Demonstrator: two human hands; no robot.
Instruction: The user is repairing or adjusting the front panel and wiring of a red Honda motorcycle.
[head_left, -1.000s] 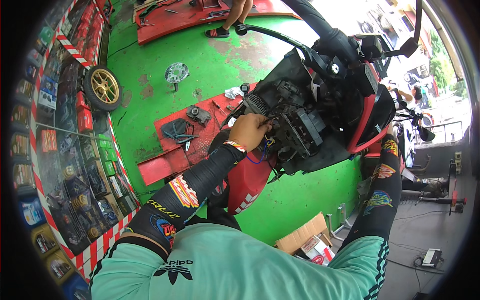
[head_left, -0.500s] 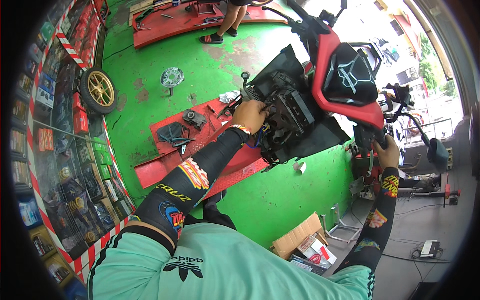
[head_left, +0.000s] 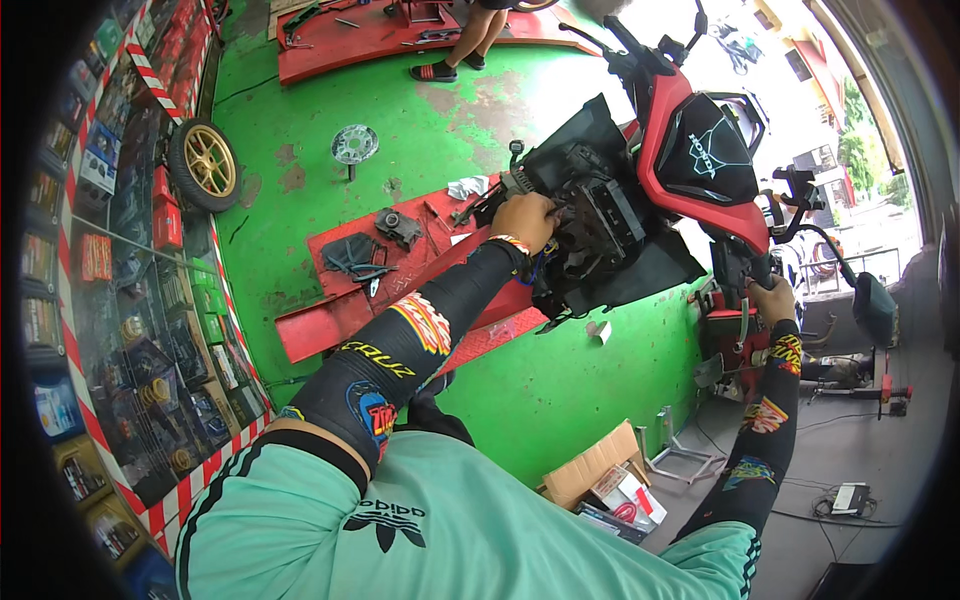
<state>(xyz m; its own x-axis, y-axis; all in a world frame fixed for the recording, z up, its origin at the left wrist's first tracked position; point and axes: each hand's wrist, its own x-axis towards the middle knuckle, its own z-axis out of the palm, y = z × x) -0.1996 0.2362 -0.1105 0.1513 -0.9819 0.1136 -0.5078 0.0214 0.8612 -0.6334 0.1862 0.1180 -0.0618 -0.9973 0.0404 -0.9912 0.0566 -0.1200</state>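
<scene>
A red and black motorcycle (head_left: 660, 187) stands to the right of centre, its body panels off and dark inner parts bare. My left hand (head_left: 525, 220) reaches in at the exposed dark mechanical parts (head_left: 590, 240), fingers curled; what they hold is hidden. Blue wiring (head_left: 545, 268) shows just below that hand. My right hand (head_left: 772, 300) is wrapped round the handlebar grip (head_left: 762, 270), close to a lever. Black plastic flaps (head_left: 655, 272) spread out on either side of the bare section.
Under the motorcycle lies a red lift platform (head_left: 330, 325) with pliers (head_left: 372, 278), a black pouch and a grey metal part (head_left: 398, 228). A disc on a stand (head_left: 354, 145), a gold wheel (head_left: 205, 165) and glass display shelves are at left. Another person's legs (head_left: 470, 45) stand far off. Cardboard box (head_left: 595, 465) nearby.
The whole view has shifted slightly, with most things now a little farther right. Both hands stay at the same places on the motorcycle.
</scene>
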